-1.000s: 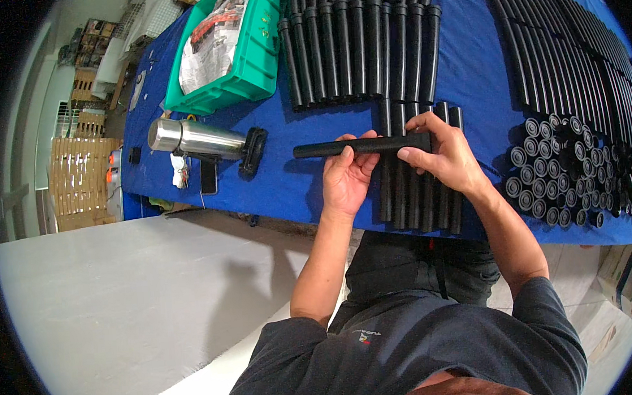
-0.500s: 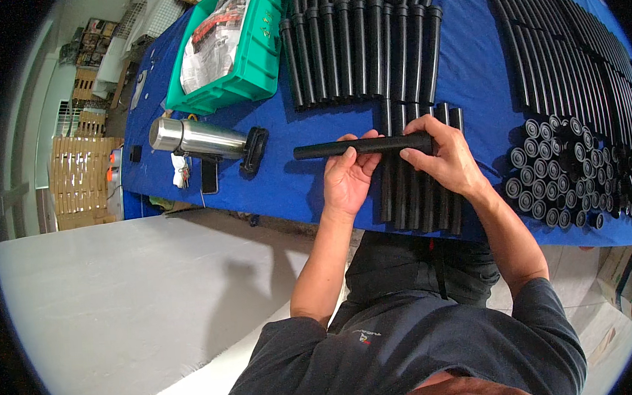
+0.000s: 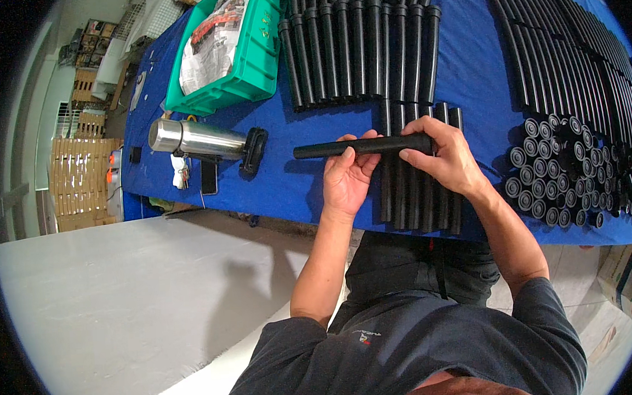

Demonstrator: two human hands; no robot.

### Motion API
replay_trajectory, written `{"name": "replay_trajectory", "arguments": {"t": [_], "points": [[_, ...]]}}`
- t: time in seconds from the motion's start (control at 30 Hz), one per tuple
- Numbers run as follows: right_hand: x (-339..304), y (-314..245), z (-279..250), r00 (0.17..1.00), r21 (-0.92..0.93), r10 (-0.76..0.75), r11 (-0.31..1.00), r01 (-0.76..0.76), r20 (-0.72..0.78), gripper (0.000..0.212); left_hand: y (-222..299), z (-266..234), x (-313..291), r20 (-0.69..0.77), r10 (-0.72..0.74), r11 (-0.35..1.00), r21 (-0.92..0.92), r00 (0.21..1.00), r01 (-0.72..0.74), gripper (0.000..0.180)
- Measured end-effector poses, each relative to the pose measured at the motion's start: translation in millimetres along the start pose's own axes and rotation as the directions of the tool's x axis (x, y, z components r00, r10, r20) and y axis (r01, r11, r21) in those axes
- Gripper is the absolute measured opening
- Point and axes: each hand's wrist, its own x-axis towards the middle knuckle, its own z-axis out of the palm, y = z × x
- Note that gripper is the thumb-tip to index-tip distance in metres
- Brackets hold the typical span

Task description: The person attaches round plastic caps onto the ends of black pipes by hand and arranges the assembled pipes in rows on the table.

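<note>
A long black tube (image 3: 315,151) lies level across both my hands, above the blue table. My left hand (image 3: 346,185) is closed round its middle, palm up, with the thumb pressed on the near side. Its right end is wider, like a fitted cap, and my right hand (image 3: 447,153) grips it there between thumb and fingers. Beneath the held tube, a row of similar black tubes (image 3: 419,202) lies side by side near the table's front edge. Farther back are rows of black tubes with wider collars at their far ends (image 3: 360,50).
Many round black caps (image 3: 539,171) cluster at the right, in front of long rows of plain black tubes (image 3: 540,71). On the left stand a green crate (image 3: 269,74) with newspaper, a lying steel flask (image 3: 211,140), a phone (image 3: 209,178) and a black object (image 3: 254,152) on the blue cloth (image 3: 279,189).
</note>
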Motion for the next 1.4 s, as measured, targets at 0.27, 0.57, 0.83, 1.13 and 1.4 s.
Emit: {"name": "replay_trajectory", "arguments": {"t": [0.27, 0.57, 0.83, 1.13, 1.4], "points": [[1, -9, -1, 0.998, 0.103, 0.053, 0.993, -0.057, 0.044, 0.024, 0, 1, 1, 0.009, -0.003, 1.0, -0.024, 1.0, 0.003, 0.019], [-1, 0, 1, 1.0, 0.085, -0.007, 0.996, 0.007, 0.0, 0.029, 0, 2, 0, 0.008, 0.001, 0.999, -0.043, 1.0, -0.001, 0.019], [-1, 3, 9, 0.998, 0.11, -0.026, 0.993, 0.032, -0.052, 0.031, 0, 1, 1, 0.038, 0.053, 0.998, 0.022, 0.998, -0.054, 0.02], [-3, 3, 4, 0.999, 0.065, -0.012, 0.998, 0.014, -0.03, 0.03, -2, 0, 1, 0.021, 0.012, 1.0, -0.022, 1.0, -0.011, 0.021], [2, -1, 2, 0.998, 0.353, 0.042, 0.934, -0.057, 0.052, 0.025, 4, -3, -3, 0.135, 0.049, 0.998, 0.024, 0.99, -0.053, 0.029]]}}
